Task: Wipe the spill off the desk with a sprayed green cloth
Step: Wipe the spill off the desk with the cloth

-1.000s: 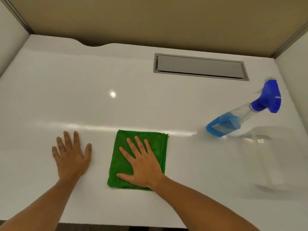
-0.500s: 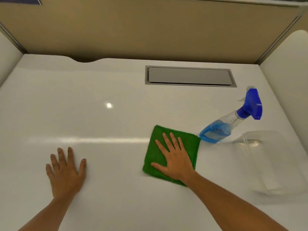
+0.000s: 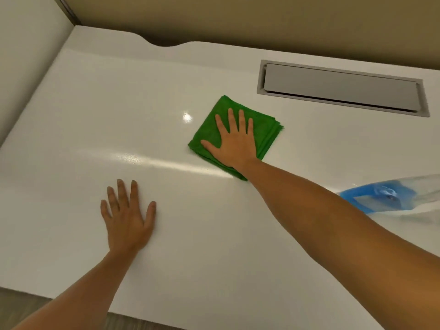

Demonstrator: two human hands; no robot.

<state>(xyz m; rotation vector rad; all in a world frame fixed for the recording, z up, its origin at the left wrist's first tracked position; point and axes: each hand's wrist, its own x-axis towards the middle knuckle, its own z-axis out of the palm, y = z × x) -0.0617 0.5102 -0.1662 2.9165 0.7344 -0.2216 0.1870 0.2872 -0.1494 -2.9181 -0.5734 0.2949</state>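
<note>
A folded green cloth point(image 3: 266, 129) lies flat on the white desk point(image 3: 83, 115), near the middle and toward the back. My right hand point(image 3: 234, 141) presses on it with the palm down and the fingers spread. My left hand point(image 3: 127, 219) rests flat on the bare desk nearer the front, fingers apart, holding nothing. A spray bottle point(image 3: 381, 195) with blue liquid lies at the right edge, partly cut off by the frame. No spill is clearly visible; only glare streaks show on the surface.
A grey cable flap point(image 3: 342, 88) is set into the desk at the back right. Beige partition walls point(image 3: 238, 17) close off the back and left side. The desk's front edge runs along the bottom of the view.
My right hand has slid the green cloth away from the spray bottle, toward the back and middle of the desk. My left hand has stayed flat on the desk.
</note>
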